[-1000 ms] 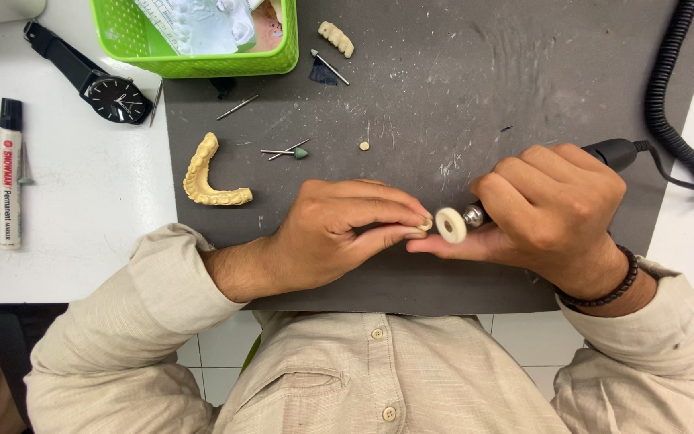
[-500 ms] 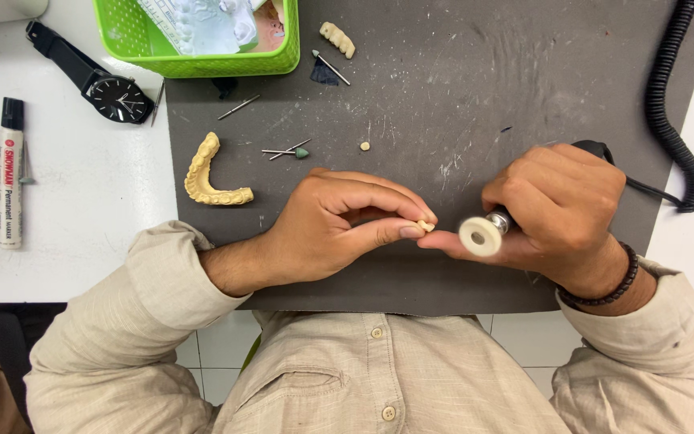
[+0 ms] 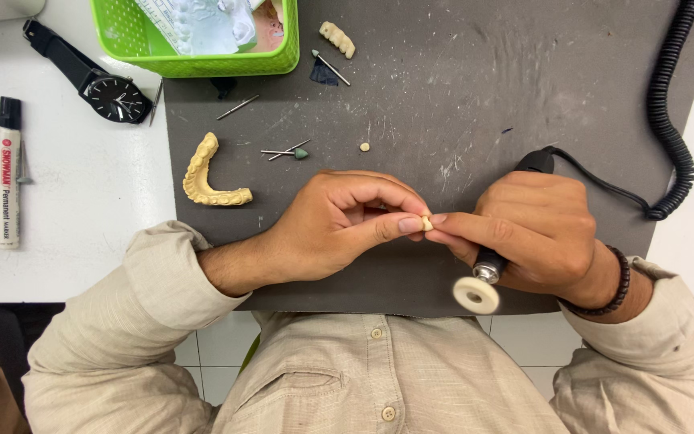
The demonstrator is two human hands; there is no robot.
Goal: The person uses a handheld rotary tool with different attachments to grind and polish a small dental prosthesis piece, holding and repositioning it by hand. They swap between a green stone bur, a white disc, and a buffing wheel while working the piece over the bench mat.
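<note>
Left hand (image 3: 327, 229) grip pinched a small tooth piece (image 3: 426, 223) at fingertips; right hand (image 3: 536, 233) touched it too, fist closed around a rotary tool (image 3: 487, 269), white wheel (image 3: 476, 295) hanging past the worktop (image 3: 459, 88) edge. Jaw cast (image 3: 209, 175) lay left.

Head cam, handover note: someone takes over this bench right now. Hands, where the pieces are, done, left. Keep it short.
Left hand: pinches a small tooth-coloured piece at the fingertips.
Right hand: grips the corded handpiece, its white polishing wheel pointing toward the body, clear of the piece; fingertips also touch the piece.
On the grey mat: yellow dental arch model, loose burs, another small tooth segment. Green basket, wristwatch and marker to the left.
Done: cannot tell how far the piece is finished.
Left: probably inspect, then more wheel work if needed.
</note>
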